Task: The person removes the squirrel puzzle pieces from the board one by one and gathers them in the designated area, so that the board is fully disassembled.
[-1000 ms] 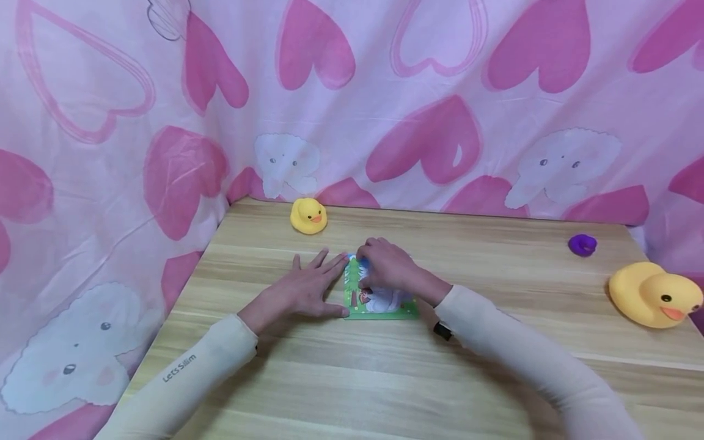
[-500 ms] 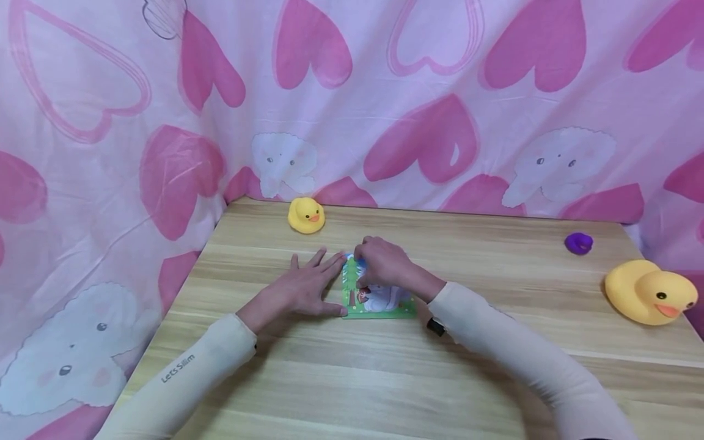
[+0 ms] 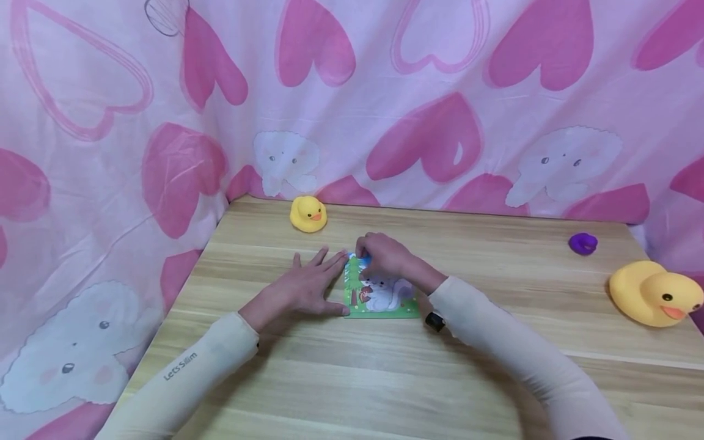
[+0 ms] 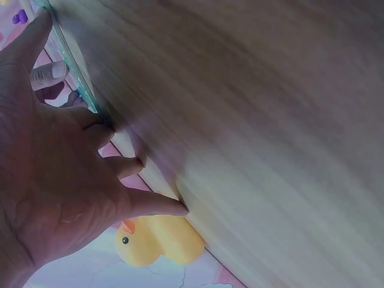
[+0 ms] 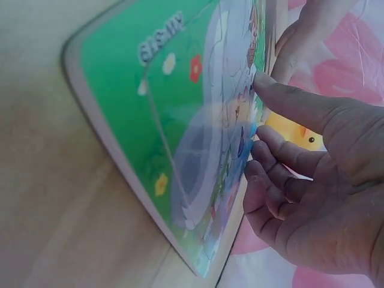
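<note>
Hands on puzzle board: left hand flat, right hand pinching its piece.

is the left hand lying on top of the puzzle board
No, the left hand lies flat on the table beside the puzzle board, fingertips at its left edge.

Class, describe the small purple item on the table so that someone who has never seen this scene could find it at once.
Start at the wooden table set against the pink heart-print cloth, then look toward its far right corner. Just behind the large yellow duck sits the small purple toy. It is the only purple thing there, far smaller than either duck.
</note>
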The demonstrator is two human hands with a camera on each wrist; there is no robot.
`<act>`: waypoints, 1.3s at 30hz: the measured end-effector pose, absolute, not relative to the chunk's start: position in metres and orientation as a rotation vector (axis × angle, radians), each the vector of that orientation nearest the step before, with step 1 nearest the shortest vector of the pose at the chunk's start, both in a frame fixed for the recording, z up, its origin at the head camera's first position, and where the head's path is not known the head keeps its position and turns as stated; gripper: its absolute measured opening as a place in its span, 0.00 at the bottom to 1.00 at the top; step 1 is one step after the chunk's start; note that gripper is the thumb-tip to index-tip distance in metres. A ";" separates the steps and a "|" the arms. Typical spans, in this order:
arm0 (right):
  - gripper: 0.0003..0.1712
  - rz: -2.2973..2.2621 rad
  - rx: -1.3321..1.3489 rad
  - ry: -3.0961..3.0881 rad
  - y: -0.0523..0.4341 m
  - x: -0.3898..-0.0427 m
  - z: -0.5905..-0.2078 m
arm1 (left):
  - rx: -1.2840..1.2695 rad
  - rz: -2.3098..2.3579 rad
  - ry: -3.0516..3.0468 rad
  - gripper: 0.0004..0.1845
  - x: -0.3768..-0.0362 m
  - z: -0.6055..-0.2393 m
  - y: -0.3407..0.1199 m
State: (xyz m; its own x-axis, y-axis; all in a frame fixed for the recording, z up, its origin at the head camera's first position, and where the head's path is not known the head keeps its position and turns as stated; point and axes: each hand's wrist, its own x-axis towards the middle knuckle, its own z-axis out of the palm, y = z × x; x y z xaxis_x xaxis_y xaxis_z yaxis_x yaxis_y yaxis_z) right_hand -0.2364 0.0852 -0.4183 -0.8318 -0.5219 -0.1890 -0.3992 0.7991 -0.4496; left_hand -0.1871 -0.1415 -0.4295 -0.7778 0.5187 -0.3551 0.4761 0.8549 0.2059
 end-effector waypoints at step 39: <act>0.25 -0.846 -0.751 2.551 0.110 -0.252 -0.431 | 0.745 0.186 2.620 0.64 -0.186 -0.429 -0.143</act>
State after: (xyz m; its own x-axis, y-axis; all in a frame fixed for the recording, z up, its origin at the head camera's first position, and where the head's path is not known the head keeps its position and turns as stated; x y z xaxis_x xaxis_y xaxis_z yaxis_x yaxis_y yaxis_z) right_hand -0.2522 0.1095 -0.4309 -0.7984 -0.5814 -0.1563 -0.3729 0.6814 -0.6298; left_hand -0.1860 -0.1427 -0.4294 -0.7738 0.5291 -0.3481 0.4747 0.8484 0.2343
